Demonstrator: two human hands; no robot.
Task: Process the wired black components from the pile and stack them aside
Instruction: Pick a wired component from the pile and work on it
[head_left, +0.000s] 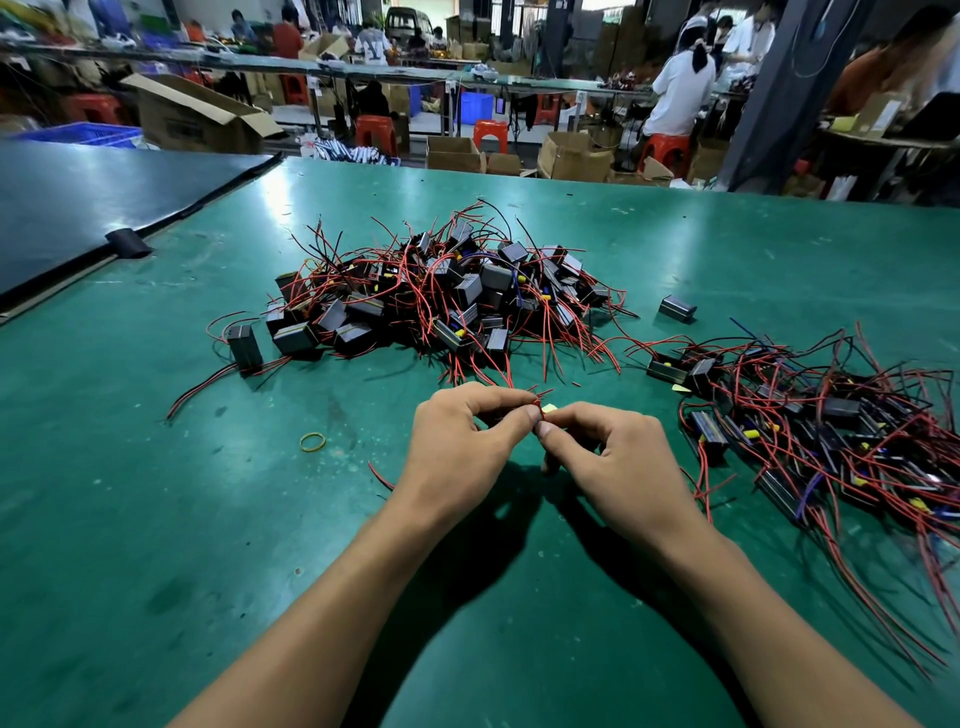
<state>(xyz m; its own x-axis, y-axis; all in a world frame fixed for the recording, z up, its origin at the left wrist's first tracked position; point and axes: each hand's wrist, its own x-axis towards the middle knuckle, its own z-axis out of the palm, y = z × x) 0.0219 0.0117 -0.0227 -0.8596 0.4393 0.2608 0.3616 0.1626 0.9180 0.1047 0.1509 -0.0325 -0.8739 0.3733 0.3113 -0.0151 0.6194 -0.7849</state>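
A big pile of black box components (441, 296) with red and black wires lies in the middle of the green table (156, 519). A second heap of the same components (831, 441), some with yellow caps, spreads at the right. Just in front of the pile, my left hand (462, 447) and my right hand (608, 457) meet fingertip to fingertip. Both pinch the red wire ends of one component (543, 410), with a small yellow piece showing between the fingers. The component's body is hidden under my hands.
A yellow rubber band (312, 442) lies left of my left hand. One lone black component (677, 307) sits between the two heaps, another (245, 347) stands at the pile's left. A dark board (78, 208) covers the table's far left. Workers and cartons fill the background.
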